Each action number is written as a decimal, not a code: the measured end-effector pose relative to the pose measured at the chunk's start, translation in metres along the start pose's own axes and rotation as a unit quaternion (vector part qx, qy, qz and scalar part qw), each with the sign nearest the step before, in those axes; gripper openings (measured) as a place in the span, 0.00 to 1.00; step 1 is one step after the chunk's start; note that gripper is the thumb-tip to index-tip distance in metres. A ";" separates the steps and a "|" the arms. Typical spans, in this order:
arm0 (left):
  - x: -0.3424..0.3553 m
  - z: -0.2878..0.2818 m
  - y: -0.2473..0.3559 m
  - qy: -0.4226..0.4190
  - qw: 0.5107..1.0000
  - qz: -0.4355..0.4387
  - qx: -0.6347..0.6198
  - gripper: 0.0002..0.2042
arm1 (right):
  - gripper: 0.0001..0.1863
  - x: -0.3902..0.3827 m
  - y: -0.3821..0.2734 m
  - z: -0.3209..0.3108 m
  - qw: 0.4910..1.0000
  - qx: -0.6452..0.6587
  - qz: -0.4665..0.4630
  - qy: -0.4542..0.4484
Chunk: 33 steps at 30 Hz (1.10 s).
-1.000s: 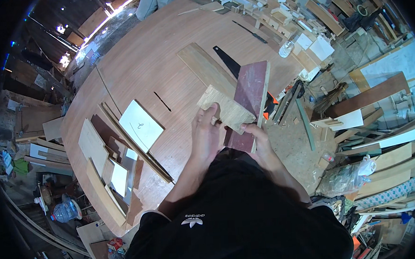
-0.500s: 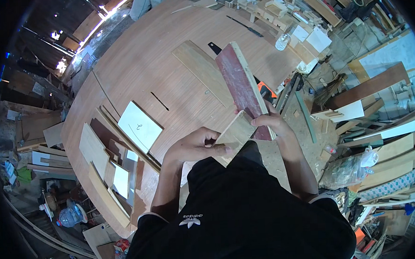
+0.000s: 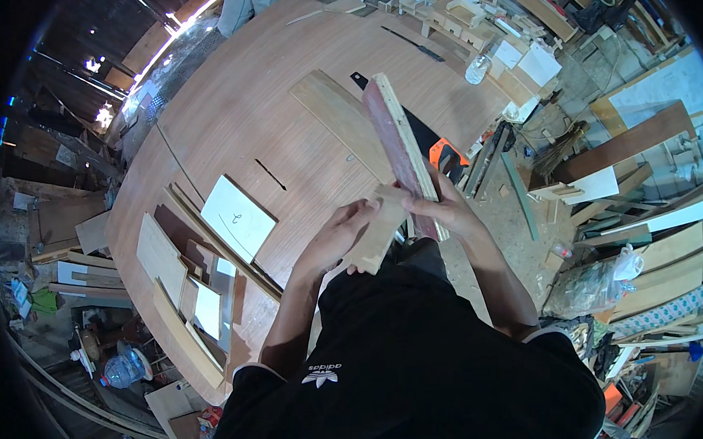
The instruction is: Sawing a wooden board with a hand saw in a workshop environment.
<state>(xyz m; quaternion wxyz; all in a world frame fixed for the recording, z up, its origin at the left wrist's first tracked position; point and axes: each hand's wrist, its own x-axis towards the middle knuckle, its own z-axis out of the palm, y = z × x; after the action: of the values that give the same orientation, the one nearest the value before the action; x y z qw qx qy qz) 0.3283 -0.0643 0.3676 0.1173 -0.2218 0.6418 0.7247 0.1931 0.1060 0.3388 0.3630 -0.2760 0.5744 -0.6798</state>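
Observation:
My left hand (image 3: 332, 236) is closed around a short, pale wooden block (image 3: 378, 232), tilted in front of my lap. My right hand (image 3: 449, 208) grips a longer board (image 3: 395, 146) with a reddish face and a pale, layered edge, held up at a slant over the table's near edge. The upper end of the block meets the board near my right thumb; whether they touch I cannot tell. Behind the board lies a handsaw with an orange handle (image 3: 448, 159), its dark blade partly hidden. A flat wooden plank (image 3: 337, 118) lies just left of the board.
The broad wooden table (image 3: 227, 123) carries a white panel (image 3: 238, 217), leaning thin boards (image 3: 161, 253) on the left, and a thin dark tool (image 3: 414, 43). Small wooden parts and a clear bottle (image 3: 477, 70) crowd its far right. Timber offcuts (image 3: 634, 149) and a plastic bag (image 3: 589, 286) lie right.
The reddish board has turned, showing more of its pale edge and less of its face. The block has tipped steeper, with my left hand shifted right and up. More of the saw shows.

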 end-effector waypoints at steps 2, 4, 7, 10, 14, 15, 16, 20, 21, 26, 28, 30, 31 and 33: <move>-0.002 0.000 0.013 0.031 0.995 -0.041 -0.083 0.18 | 0.44 -0.003 0.001 -0.010 0.999 -0.052 -0.015 0.001; 0.000 -0.005 0.013 0.067 0.991 -0.035 -0.108 0.18 | 0.45 -0.003 -0.003 -0.011 0.994 -0.103 -0.031 -0.001; 0.005 -0.010 0.010 0.111 0.981 0.006 -0.158 0.19 | 0.42 -0.009 -0.017 0.001 0.934 -0.323 -0.151 0.028; 0.008 -0.019 0.009 0.156 0.972 0.028 -0.172 0.20 | 0.40 -0.021 -0.013 0.013 0.868 -0.453 -0.198 0.049; 0.007 -0.040 -0.002 0.150 0.963 0.092 -0.202 0.16 | 0.39 -0.043 -0.025 0.024 0.802 -0.541 -0.253 -0.008; 0.012 -0.040 -0.004 0.181 0.958 0.104 -0.195 0.15 | 0.40 -0.043 -0.025 0.019 0.795 -0.547 -0.261 -0.023; 0.015 -0.038 -0.006 0.209 0.953 0.114 -0.187 0.15 | 0.40 -0.039 -0.026 0.014 0.796 -0.547 -0.259 -0.022; 0.003 -0.031 0.027 0.141 0.968 0.088 -0.186 0.16 | 0.41 -0.018 -0.030 -0.004 0.806 -0.538 -0.232 0.081; 0.004 -0.031 0.026 0.142 0.968 0.090 -0.185 0.16 | 0.41 -0.025 -0.033 -0.002 0.796 -0.550 -0.249 0.042; 0.002 -0.023 0.027 0.177 0.957 0.102 -0.208 0.17 | 0.40 -0.028 -0.033 -0.005 0.824 -0.520 -0.219 0.036; 0.002 -0.022 0.027 0.177 0.955 0.105 -0.213 0.16 | 0.39 -0.025 -0.031 -0.007 0.806 -0.546 -0.214 0.080; 0.006 -0.023 0.028 0.177 0.953 0.109 -0.219 0.16 | 0.39 -0.034 -0.033 -0.004 0.808 -0.531 -0.255 0.015; 0.008 -0.023 0.030 0.184 0.955 0.116 -0.203 0.16 | 0.39 -0.039 -0.034 -0.003 0.776 -0.570 -0.271 -0.005; 0.007 -0.021 0.034 0.190 0.956 0.122 -0.186 0.16 | 0.39 -0.036 -0.032 -0.007 0.797 -0.550 -0.250 0.018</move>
<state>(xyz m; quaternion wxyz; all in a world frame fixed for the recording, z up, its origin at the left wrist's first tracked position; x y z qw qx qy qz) 0.3108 -0.0910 0.3924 -0.1390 -0.2933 0.5280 0.7848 0.2027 0.1415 0.3699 -0.0431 -0.5511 0.7689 -0.3213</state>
